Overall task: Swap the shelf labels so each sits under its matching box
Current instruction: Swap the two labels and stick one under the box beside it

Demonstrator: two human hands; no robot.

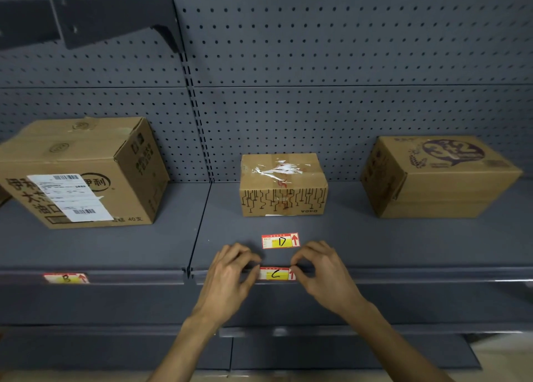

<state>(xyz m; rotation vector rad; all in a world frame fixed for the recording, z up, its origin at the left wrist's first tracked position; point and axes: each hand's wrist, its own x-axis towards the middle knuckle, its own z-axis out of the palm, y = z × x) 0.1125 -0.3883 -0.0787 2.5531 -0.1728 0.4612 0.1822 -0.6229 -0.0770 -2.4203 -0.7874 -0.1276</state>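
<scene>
- Label C (276,274) sits in the front edge strip of the grey shelf (375,246), right between our two hands, and it's the closest thing to us.
- Our left hand (230,272) has its fingertips pinched onto the left end of label C, thumb underneath and fingers on the top edge of the strip.
- Our right hand (320,269) does the same on the right end, closed on the label right next to its red arrow.
- So both hands are gripping the one label, which looks seated in the strip, though we can't tell how firmly.
- Off to the left on the same front edge there's label B (67,278), a bit blurry, well away from our hands.
- Just behind label C, lying flat on the shelf top, is label D (280,240), loose and slightly tilted, not touching either hand.
- Further back, straight behind label D, stands the small box (284,185) with torn white tape on top and a black line pattern on its front.
- To the left, the big box (83,173) with a white shipping sticker sits roughly above label B.
- To the right, the printed box (435,176) with a purple logo on top is turned at an angle.
- Behind it all is the grey pegboard wall (317,49), with a dark bracket (109,23) up top left.
</scene>
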